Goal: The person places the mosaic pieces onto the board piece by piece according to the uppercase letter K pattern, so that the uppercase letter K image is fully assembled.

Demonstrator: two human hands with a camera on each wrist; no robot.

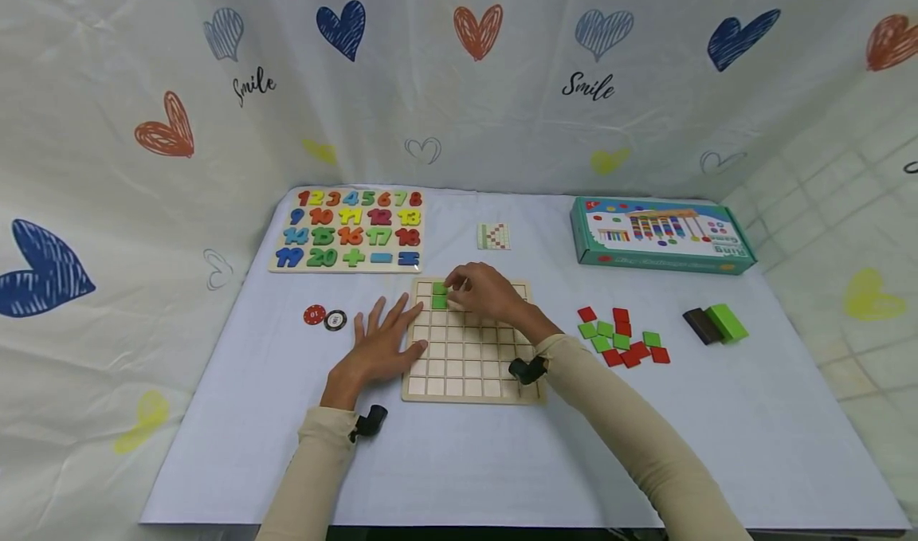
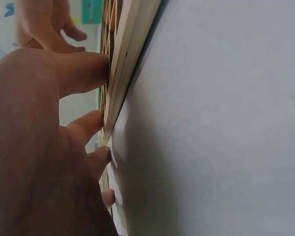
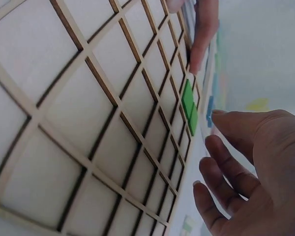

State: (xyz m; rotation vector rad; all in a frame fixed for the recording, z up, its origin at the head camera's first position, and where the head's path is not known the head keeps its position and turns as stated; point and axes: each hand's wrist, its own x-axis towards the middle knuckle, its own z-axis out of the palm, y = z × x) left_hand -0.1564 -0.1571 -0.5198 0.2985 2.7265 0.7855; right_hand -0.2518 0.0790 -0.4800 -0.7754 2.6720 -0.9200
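Near the centre of the head view a wooden grid board (image 1: 469, 342) lies on the white table (image 1: 459, 461), and two green tiles (image 1: 439, 295) sit in adjoining cells in its upper-left part, one just above the other. The right hand (image 1: 484, 290) hovers over the board's top rows just right of those tiles; the right wrist view shows its fingers (image 3: 236, 172) loosely bent and spread with nothing between them, so it holds no tile. The left hand (image 1: 380, 342) lies flat with straight fingers against the board's left edge, and the left wrist view shows the fingertips (image 2: 91, 125) pressing right up to the rim, steadying it. The risk I see is mostly of disturbance: the right hand is so close to the seated tiles that a brush of a finger could tip one out of its cell or slide it across the thin dividers. If the left hand eases off, a nudge could shift the whole board. The loose red and green tiles (image 1: 620, 338) lie well apart at the right of the frame, so a long reach across could drag a sleeve over the grid.
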